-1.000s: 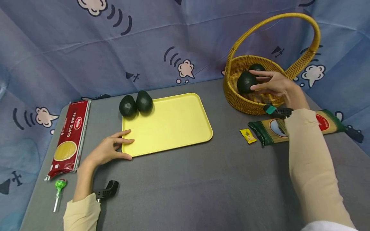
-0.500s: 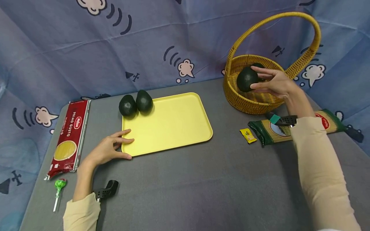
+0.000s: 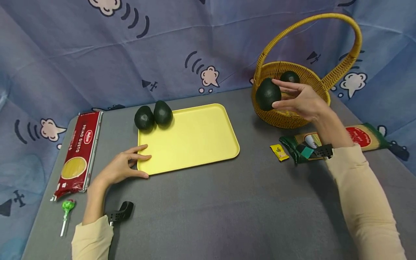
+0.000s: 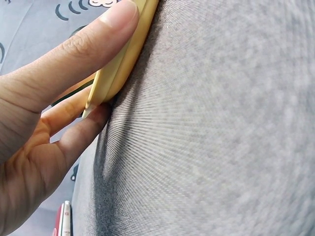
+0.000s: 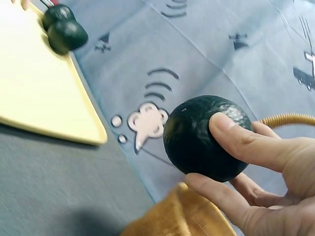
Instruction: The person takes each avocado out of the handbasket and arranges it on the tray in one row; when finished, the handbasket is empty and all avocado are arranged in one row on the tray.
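Note:
In the head view my right hand point(image 3: 303, 99) grips a dark green avocado point(image 3: 268, 94) by its right side, over the left part of the yellow wicker basket point(image 3: 276, 119). The right wrist view shows thumb and fingers round this avocado point(image 5: 204, 140), above the basket rim. Another avocado point(image 3: 290, 77) lies inside the basket. My left hand point(image 3: 121, 167) holds the near left corner of a yellow tray point(image 3: 191, 141), thumb at the front edge and fingers over the left rim. Two avocados point(image 3: 144, 118) sit side by side at the tray's far left corner.
A red spaghetti pack point(image 3: 78, 151) and a green lollipop point(image 3: 67, 211) lie at the left. To the right are a small yellow candy point(image 3: 279, 152) and a green-ended pasta pack point(image 3: 360, 137), partly under my right wrist. The basket's tall handle point(image 3: 308, 21) arches above it.
My right hand has lifted the avocado from inside the basket and carried it left, to the basket's left rim. The avocado left inside shows more fully. My left hand and the tray stay in place.

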The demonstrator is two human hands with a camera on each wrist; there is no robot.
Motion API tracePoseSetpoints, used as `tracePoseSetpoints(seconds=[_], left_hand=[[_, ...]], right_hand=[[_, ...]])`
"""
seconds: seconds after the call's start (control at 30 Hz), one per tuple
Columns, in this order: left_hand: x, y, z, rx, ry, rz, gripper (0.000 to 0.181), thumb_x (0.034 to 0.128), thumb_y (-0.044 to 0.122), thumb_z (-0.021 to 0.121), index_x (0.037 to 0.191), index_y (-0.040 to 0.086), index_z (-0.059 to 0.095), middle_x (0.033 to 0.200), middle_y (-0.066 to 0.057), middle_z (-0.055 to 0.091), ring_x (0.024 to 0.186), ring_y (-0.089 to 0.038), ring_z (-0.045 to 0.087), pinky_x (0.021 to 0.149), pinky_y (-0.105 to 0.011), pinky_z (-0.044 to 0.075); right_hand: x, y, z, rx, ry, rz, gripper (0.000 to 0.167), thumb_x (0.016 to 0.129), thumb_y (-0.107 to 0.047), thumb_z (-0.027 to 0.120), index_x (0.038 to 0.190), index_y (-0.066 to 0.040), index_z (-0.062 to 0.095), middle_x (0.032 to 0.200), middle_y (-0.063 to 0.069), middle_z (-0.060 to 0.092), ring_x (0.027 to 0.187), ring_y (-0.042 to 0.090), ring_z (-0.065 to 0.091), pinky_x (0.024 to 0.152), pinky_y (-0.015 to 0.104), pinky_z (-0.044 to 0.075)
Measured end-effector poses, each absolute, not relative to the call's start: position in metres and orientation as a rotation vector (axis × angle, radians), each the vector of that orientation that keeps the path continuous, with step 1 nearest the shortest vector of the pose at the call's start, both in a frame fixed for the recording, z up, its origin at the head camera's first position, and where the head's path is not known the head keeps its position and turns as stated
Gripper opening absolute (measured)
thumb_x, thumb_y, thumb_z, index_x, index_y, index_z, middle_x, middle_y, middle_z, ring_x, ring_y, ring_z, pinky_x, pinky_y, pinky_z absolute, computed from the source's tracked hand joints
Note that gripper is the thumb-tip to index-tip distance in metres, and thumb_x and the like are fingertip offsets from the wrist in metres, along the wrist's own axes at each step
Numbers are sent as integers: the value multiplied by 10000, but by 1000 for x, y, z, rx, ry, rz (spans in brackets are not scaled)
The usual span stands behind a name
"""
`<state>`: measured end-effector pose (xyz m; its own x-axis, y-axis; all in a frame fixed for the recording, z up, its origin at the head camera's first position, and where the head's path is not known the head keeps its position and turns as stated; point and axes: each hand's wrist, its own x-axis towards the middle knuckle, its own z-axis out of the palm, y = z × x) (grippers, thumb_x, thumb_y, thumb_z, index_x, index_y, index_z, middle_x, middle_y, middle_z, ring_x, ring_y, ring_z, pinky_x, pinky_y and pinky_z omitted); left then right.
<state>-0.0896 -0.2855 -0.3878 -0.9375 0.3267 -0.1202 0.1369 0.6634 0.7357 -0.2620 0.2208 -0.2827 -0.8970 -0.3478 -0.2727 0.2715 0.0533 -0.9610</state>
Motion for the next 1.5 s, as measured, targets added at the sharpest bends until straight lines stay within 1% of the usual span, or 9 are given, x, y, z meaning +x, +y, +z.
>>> tracePoseSetpoints(seconds=[0.27,0.5,0.67,0.77,0.97,1.1,1.17,1.33,1.5], left_hand=[[-91,-286,-388,372,2645,1123,610,732,223,838,1261,7,623,1510,-176,334,1383,-392,283,1030,-458,399],[-92,-286,-388,373,2653,1116,611,727,225,842,1257,10,627,1508,-169,341,1383,-388,286,1029,-459,403],[-91,-286,-389,384,2651,1118,608,727,214,842,1255,2,626,1506,-176,341,1385,-389,281,1028,-450,401],[-91,-285,-389,384,2652,1116,608,727,212,843,1253,-2,626,1503,-181,344,1383,-391,284,1029,-453,400],[-89,-284,-388,383,2646,1144,607,721,190,847,1245,-21,626,1497,-198,345,1377,-401,287,1029,-452,395],[-89,-284,-389,373,2631,1163,607,718,173,846,1246,-27,622,1506,-195,331,1387,-394,271,1035,-432,388],[-89,-284,-389,369,2627,1164,607,721,176,844,1249,-25,621,1509,-190,327,1390,-391,268,1035,-428,389],[-90,-284,-389,363,2629,1157,615,723,199,843,1253,-18,620,1510,-184,328,1390,-386,271,1034,-432,393],[-90,-284,-390,362,2629,1160,609,723,197,844,1251,-13,624,1508,-182,333,1388,-385,275,1034,-432,396]], right_hand=[[-251,203,-293,-185,1937,-1834,655,832,135,650,1349,-260,577,1520,206,209,944,143,669,765,319,589],[-251,189,-306,-301,1945,-1763,686,845,146,626,1429,-185,482,1547,213,188,1055,130,612,782,315,583],[-255,181,-322,-385,1912,-1764,693,835,166,625,1425,-172,488,1484,214,305,1019,143,635,789,319,584],[-257,175,-331,-447,1915,-1739,710,828,179,623,1440,-145,461,1454,180,380,1067,169,625,813,332,579],[-261,160,-344,-550,2013,-1654,717,789,127,706,1426,-107,475,1498,114,380,1295,326,446,917,346,536],[-266,150,-353,-625,2042,-1638,712,766,99,744,1410,-50,479,1505,112,376,1351,341,359,1017,381,463],[-268,146,-357,-644,2023,-1648,712,764,94,749,1408,-37,476,1506,109,375,1353,336,351,1004,368,474],[-272,134,-367,-658,1972,-1673,712,760,82,759,1404,-37,481,1506,121,370,1332,359,361,864,307,555],[-274,122,-374,-651,1939,-1696,722,752,90,762,1404,-36,479,1506,122,368,1333,357,361,882,316,546]])
